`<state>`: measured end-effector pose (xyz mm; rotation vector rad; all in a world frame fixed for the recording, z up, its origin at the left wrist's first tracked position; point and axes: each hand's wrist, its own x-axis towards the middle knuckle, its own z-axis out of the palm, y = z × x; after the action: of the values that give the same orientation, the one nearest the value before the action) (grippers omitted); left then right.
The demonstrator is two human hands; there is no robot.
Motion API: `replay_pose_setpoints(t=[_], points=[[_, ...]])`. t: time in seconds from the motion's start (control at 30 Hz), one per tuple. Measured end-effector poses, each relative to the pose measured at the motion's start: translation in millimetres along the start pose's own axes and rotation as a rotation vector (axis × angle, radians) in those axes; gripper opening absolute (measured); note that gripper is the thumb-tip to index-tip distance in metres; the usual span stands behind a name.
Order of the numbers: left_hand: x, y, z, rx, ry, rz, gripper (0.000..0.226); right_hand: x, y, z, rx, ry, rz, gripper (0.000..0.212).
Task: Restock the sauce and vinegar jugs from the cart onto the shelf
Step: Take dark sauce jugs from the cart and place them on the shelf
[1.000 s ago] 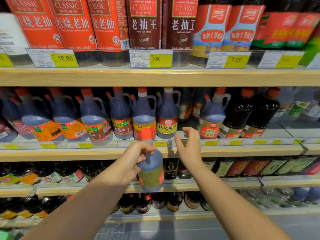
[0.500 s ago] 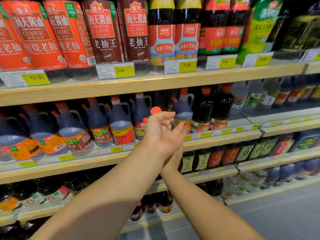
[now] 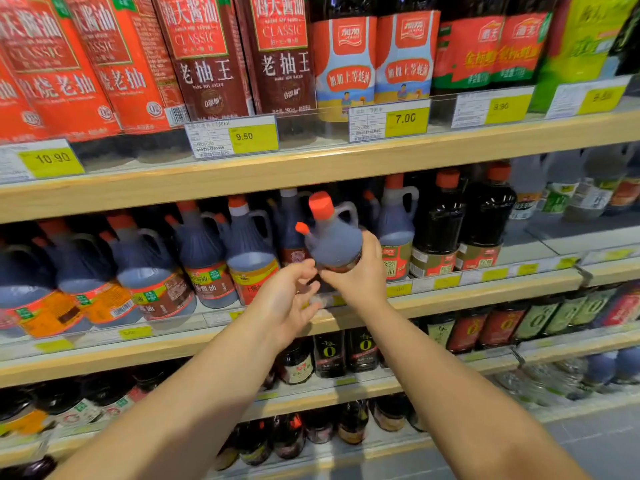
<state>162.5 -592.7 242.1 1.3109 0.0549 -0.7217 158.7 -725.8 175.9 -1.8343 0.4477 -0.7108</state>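
A dark sauce jug [image 3: 333,241] with a red cap, a red spout tip and a loop handle is tilted in front of the middle shelf [image 3: 491,292]. My right hand [image 3: 360,276] grips its lower body from the right. My left hand [image 3: 287,299] is just below and left of it, fingers loosely bent, fingertips at the jug's base. The jug hangs over a gap in the row, between a yellow-labelled jug [image 3: 250,251] on the left and a red-labelled jug [image 3: 395,233] on the right. The cart is out of view.
Several more handled jugs [image 3: 145,268] fill the middle shelf to the left, and two dark bottles [image 3: 440,223] stand to the right. Tall soy sauce bottles [image 3: 207,60] and price tags [image 3: 254,136] line the shelf above. Small bottles [image 3: 329,351] fill the lower shelves.
The jug went up from below the middle shelf to its front edge. It passed from my left hand to my right hand. The view shifted left and moved closer.
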Motion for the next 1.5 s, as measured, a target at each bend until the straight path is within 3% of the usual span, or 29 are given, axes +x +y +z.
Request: replay_pose_setpoints(t=[0.2,0.43,0.7,0.83,0.93,1.03,1.23,1.37,1.5], points=[[30.9,-11.3,-8.6,0.233,0.067,0.135,0.055,2.9,15.5,10.0,0.047,0.049,0.057,0.074],[48.8,-16.3,5.0,0.473,-0.036,0.272,0.062,-0.4,19.5,13.1,-0.218,0.104,0.023,0.087],[63.3,-18.5,8.4,0.514,-0.055,0.216,0.075,-14.0,27.8,6.1,-0.265,0.158,-0.057,0.068],[69.6,-17.1,11.2,0.653,0.063,0.281,0.069,-4.6,27.6,-15.2,-0.327,0.370,-0.163,0.056],[77.6,-14.0,13.6,0.815,0.147,0.399,0.064,13.9,25.4,-36.8,-0.433,0.474,-0.160,0.065],[82.4,-14.3,18.3,0.855,0.202,0.427,0.063,28.0,27.1,-47.7,-0.543,0.388,-0.140,0.076],[83.2,-12.6,17.4,0.797,0.177,0.355,0.055,23.7,34.8,-44.6,-0.564,0.376,-0.123,0.071],[66.5,-11.3,8.0,0.707,0.111,0.311,0.052,4.4,23.9,-44.8,-0.497,0.370,-0.167,0.050],[24.9,-17.9,-24.0,0.564,0.194,0.325,0.033,-32.0,-4.8,-36.4,-0.350,0.147,-0.221,0.026]])
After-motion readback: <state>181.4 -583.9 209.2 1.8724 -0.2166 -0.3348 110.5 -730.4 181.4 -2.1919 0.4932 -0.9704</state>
